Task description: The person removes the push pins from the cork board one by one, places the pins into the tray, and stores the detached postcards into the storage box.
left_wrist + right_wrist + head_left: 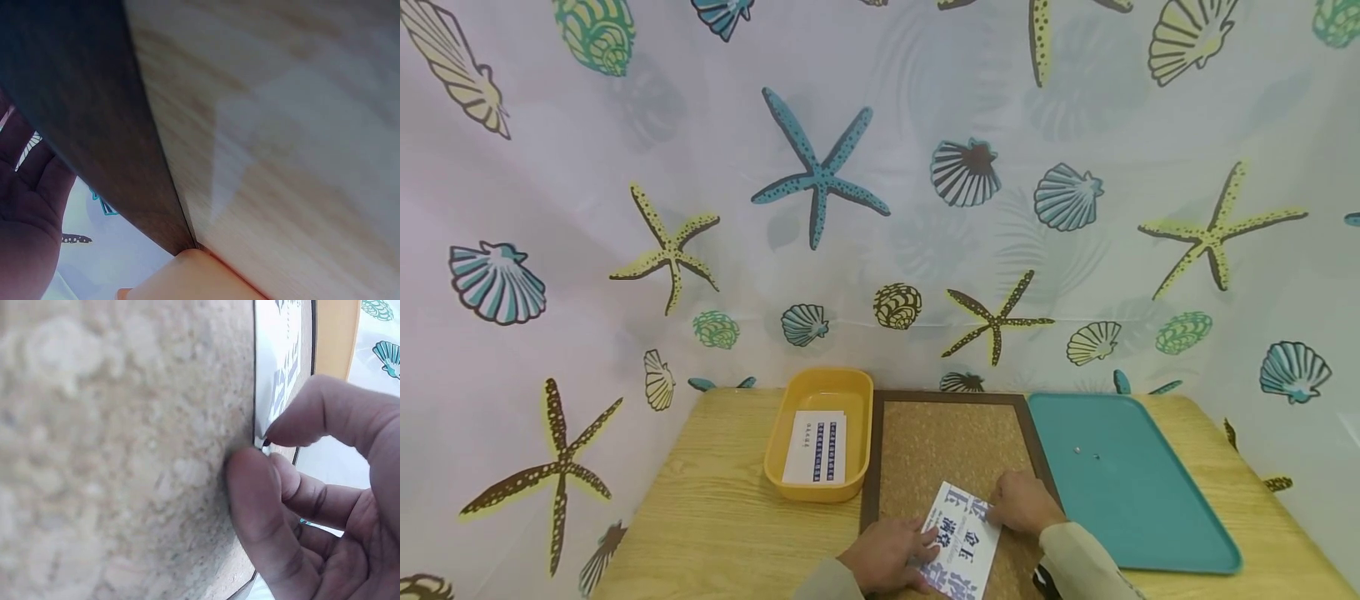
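I saw the printed card (958,542) lying flat on the cork board (951,446), at its near edge. My right hand (1022,502) pinched the card's far corner between thumb and forefinger, a tight grip on the edge; my left hand (887,554) lay flat on its near side. The card looked light, thin and bendy, best taken by a corner. Left of the grip sat the yellow tray (820,433); right, the teal tray (1131,479) — open cork lay beyond.

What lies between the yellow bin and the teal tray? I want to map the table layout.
In the head view, the cork board fills the stretch between the yellow bin and the teal tray.
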`<state>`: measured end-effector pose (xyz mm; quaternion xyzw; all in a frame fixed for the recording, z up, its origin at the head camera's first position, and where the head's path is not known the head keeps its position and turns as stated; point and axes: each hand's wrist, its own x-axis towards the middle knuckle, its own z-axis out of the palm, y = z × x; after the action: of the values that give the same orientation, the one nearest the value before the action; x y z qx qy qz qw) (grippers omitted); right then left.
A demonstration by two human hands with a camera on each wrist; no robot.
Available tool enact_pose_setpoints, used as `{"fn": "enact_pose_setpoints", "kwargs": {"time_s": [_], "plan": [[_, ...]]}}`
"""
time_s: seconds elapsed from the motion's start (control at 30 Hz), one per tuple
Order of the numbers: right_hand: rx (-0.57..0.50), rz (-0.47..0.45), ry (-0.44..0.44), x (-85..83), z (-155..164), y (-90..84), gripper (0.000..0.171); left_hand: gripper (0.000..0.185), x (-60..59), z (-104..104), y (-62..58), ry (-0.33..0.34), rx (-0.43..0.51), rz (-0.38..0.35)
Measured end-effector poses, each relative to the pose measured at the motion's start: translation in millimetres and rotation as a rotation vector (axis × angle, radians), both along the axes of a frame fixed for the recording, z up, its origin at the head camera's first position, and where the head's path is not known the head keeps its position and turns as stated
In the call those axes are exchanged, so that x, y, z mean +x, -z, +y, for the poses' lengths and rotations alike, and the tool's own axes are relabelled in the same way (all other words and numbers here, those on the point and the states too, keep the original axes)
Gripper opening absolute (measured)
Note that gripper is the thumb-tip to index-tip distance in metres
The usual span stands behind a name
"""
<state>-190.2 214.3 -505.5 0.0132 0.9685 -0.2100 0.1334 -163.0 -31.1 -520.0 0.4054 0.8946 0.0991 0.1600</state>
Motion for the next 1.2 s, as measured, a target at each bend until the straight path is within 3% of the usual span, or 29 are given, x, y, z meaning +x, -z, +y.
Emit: {"fn": "enact_pose_setpoints", "kwargs": {"time_s": [0.47,0.83,1.07,1.2], "plan": [[-0.027,0.055,-0.042,-2.2,0.6,7.7,0.019,0.05,-1.6,-1.1,2.7,0.007,0.013,-0.005],[-0.018,0.033,-0.04,0.1,-1.1,8.1,0.021,0.05,0.8,-0.4,4.3,0.008,0.01,-0.023],[-0.03,0.011,-0.008,0.5,2.4,6.7,0.022,0.05,-1.3,-2.1,4.2,0.036,0.024,0.023],[-0.044,0.003,-0.005,0.6,3.3,3.7,0.024,0.051,-2.6,-2.0,2.6,0.031,0.023,0.013]]}}
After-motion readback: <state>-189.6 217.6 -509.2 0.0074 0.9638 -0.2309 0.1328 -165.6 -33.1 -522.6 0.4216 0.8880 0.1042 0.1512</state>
